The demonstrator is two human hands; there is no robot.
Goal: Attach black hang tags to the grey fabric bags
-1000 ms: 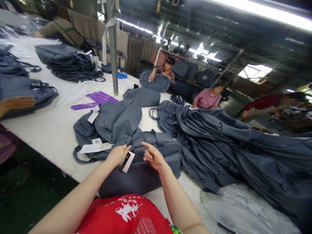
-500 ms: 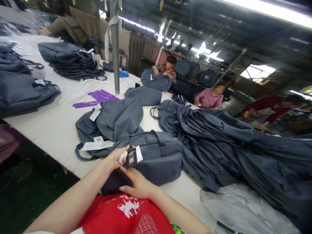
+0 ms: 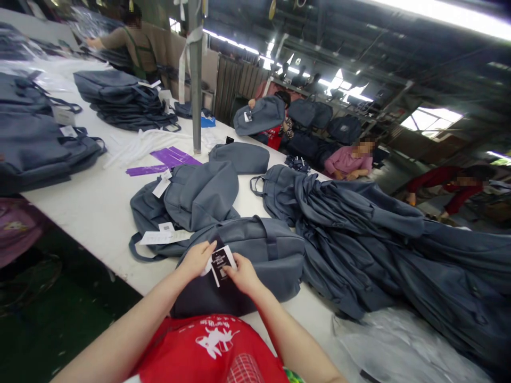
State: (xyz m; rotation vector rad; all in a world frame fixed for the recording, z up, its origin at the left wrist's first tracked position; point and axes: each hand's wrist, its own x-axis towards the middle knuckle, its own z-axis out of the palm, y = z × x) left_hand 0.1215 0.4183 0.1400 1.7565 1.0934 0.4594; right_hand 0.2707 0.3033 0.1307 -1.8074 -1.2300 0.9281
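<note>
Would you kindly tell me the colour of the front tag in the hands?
The front tag is black with white lettering, shown in the head view.

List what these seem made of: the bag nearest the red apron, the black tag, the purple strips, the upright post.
Bag: probably coated fabric or imitation leather, matte; smooth surface, soft folds.
Black tag: likely printed card; flat, straight-edged, white lettering.
Purple strips: perhaps thin plastic; pale glints suggest gloss.
Post: probably metal, dull grey; straight, slim.
</note>
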